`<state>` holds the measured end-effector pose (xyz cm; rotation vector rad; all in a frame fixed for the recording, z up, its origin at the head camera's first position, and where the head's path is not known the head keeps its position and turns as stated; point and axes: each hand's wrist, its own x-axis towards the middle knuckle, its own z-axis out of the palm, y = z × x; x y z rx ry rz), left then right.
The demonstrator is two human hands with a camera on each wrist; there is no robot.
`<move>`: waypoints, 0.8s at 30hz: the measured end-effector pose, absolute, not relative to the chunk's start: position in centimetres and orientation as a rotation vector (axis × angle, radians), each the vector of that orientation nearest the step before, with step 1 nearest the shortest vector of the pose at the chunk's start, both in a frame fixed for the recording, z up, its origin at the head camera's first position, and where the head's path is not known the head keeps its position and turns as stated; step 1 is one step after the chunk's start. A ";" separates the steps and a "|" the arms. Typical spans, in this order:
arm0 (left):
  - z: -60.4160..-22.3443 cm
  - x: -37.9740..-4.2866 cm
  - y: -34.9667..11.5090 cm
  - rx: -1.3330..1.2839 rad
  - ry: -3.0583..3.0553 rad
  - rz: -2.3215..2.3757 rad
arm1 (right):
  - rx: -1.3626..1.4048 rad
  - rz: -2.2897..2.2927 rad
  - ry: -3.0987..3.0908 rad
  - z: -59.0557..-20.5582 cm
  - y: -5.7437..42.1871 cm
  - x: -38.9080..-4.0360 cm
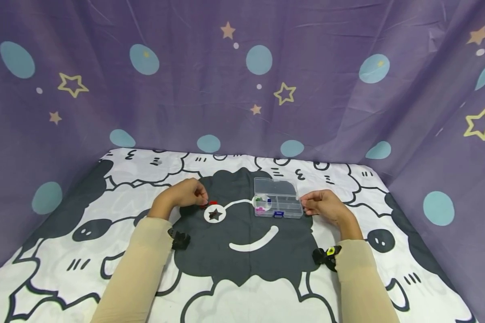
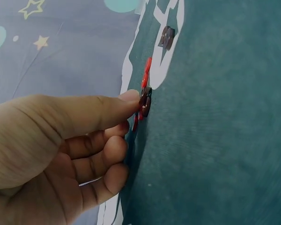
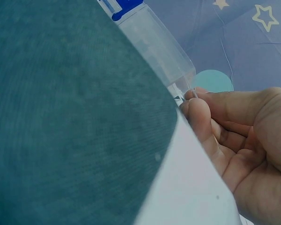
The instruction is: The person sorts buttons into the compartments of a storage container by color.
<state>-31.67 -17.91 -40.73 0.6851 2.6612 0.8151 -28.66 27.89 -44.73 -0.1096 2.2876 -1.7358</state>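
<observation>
My left hand is over the left of the dark cloth patch. In the left wrist view its thumb tip meets a small dark brown piece, which it seems to pinch; the index fingertip is hidden. Small red pieces lie right beside it. A brown star-shaped piece rests on the printed white circle. My right hand pinches the right end of a clear plastic compartment box between thumb and index finger. The box's lid stands raised at the back.
Inside the box's left part are small pink pieces and green pieces, with a blue piece beside them. A blue latch is on its front. A purple curtain hangs behind the cloth-covered table.
</observation>
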 end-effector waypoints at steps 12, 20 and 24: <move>-40.8 -31.5 -17.6 0.697 2.651 0.784 | -0.105 -1.754 2.262 -44.8 27.9 -28.6; -40.7 -31.4 -17.9 0.721 2.607 0.797 | -0.112 -1.755 2.251 -44.8 27.8 -28.7; -40.7 -31.4 -17.8 0.720 2.571 0.799 | -0.103 -1.743 2.263 -44.7 27.9 -28.7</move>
